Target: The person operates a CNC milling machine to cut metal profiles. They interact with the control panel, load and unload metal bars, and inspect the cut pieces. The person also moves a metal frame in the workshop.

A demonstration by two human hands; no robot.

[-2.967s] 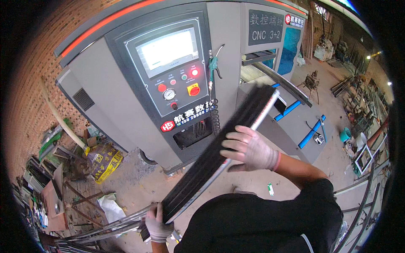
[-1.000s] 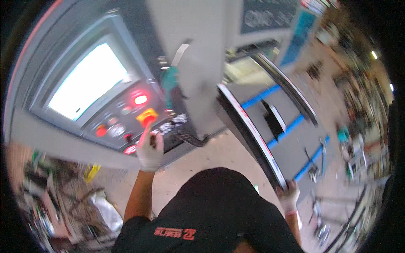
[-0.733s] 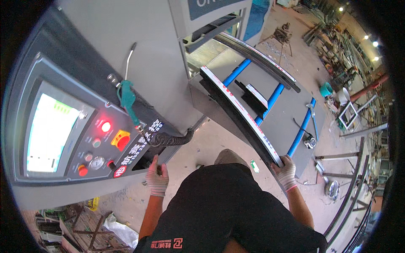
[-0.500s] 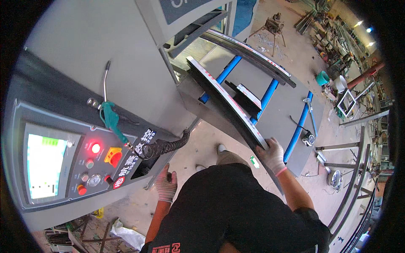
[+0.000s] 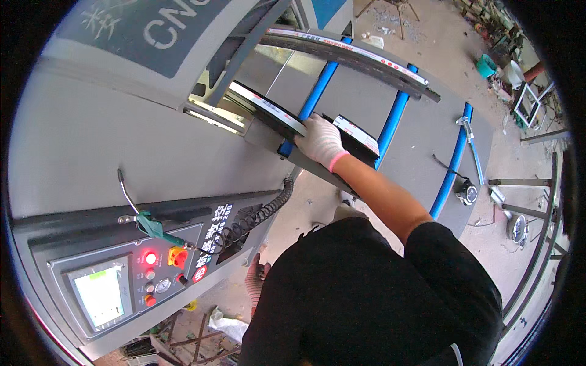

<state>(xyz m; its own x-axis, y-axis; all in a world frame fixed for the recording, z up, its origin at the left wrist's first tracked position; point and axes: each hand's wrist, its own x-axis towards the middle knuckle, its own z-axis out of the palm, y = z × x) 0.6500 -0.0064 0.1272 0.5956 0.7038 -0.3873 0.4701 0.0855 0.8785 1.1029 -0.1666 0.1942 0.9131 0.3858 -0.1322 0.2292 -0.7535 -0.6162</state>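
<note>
My right hand (image 5: 322, 141), in a white knit glove with a pink cuff, is closed on the near end of a dark profile (image 5: 265, 107) topped with white printed film. The profile's far end runs into the opening of a grey machine (image 5: 116, 140). Right beside this hand, a short dark profile piece (image 5: 357, 135) with a white label lies on the table. Low beside my body is my gloved left hand (image 5: 254, 282), partly hidden by my shirt. Its visible fingers are slightly apart, with a dark patch between them, and it grips nothing I can make out.
Another long filmed profile (image 5: 348, 52) lies across the grey table (image 5: 421, 146) and its blue strips (image 5: 390, 128). A tape measure (image 5: 467, 192) and a caliper-like tool (image 5: 470, 143) are at the right. A green air gun (image 5: 149, 226) hangs above the control panel (image 5: 131, 277).
My right hand has travelled forward and left, pushing the filmed profile farther into the machine opening. My left hand stays low beside my body. The whole view has shifted.
</note>
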